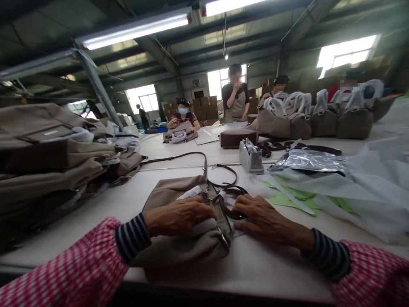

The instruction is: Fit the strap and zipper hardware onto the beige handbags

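A taupe bag (169, 192) lies on its side on the white table in front of me. My left hand (182, 215) rests over the bag's middle near its opening, fingers bent; what its fingertips grip, if anything, is hidden. A coiled dark brown strap (231, 204) lies at the bag's right side, with a length of it running back to the left. My right hand (260, 217) is at the right of that coil, its curled fingers closed on the strap. White wrapping (191, 192) shows on the bag behind my left hand.
Piled taupe bags (47, 157) fill the left side. A tape dispenser (251, 157) stands behind my right hand. Green sheets (294, 196) and clear plastic (367, 187) lie right. Several upright bags (324, 121) line the back right. Several people are across the table (179, 155).
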### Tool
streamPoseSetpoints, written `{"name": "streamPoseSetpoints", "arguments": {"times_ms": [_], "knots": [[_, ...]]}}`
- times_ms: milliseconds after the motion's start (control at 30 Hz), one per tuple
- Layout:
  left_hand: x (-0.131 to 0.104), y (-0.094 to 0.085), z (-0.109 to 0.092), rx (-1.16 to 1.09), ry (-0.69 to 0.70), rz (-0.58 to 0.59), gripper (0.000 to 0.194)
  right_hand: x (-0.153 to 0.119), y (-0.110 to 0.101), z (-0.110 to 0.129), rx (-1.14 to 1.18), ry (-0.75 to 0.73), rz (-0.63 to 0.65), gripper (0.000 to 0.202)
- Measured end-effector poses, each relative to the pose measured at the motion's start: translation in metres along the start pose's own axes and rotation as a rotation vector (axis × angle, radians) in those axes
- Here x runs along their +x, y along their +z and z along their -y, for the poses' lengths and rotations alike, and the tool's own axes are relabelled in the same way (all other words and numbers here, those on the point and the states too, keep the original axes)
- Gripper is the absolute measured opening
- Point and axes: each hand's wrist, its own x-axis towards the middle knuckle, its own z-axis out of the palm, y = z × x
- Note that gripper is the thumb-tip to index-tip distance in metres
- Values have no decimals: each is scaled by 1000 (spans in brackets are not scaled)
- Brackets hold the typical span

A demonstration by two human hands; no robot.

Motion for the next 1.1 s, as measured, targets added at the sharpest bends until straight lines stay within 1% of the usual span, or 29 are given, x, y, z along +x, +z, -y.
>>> {"name": "streamPoseSetpoints", "arguments": {"times_ms": [67, 133, 200, 267, 333, 400, 500, 567, 600, 667, 767, 833, 900, 1000, 1100], "knots": [[-4, -5, -9, -55, -65, -13, 32, 2, 4, -6, 65, -3, -17, 21], [-14, -14, -16, -119, -156, 9, 33, 6, 4, -13, 125, -20, -15, 24], [-25, -22, -20, -97, -231, 64, 32, 9, 3, -16, 138, -24, -1, 29], [-33, -23, -20, 92, -274, 53, 27, 14, 1, -15, 86, -12, 24, 25], [-35, -19, -17, 346, -288, 1, 22, 18, 1, -9, -19, 1, 50, 14], [-30, -12, -14, 479, -282, -50, 28, 22, 0, -4, -102, 2, 63, 9], [-12, -1, -12, 461, -187, -84, 46, 25, -1, -4, -74, -22, 72, 9], [3, 7, -11, 434, -91, -37, 60, 26, 0, -9, -18, -24, 65, 9], [10, 12, -9, 438, -51, -1, 63, 26, 2, -11, -1, -16, 52, 8], [22, 19, -3, 480, -5, 59, 59, 24, 7, -16, 12, 2, 11, 9], [28, 21, 5, 580, -9, 61, 34, 22, 18, -21, 12, -1, -54, 11], [23, 15, 7, 602, -30, 22, 21, 21, 22, -22, 23, -17, -85, 10], [14, 7, 7, 555, -42, -44, 21, 21, 19, -21, 28, -40, -114, 8], [1, -2, 5, 429, -61, -206, 29, 29, 0, -10, -15, -104, -185, 8], [-7, -2, 4, 294, -74, -367, 30, 48, -23, 7, -103, -195, -235, 7]]}}
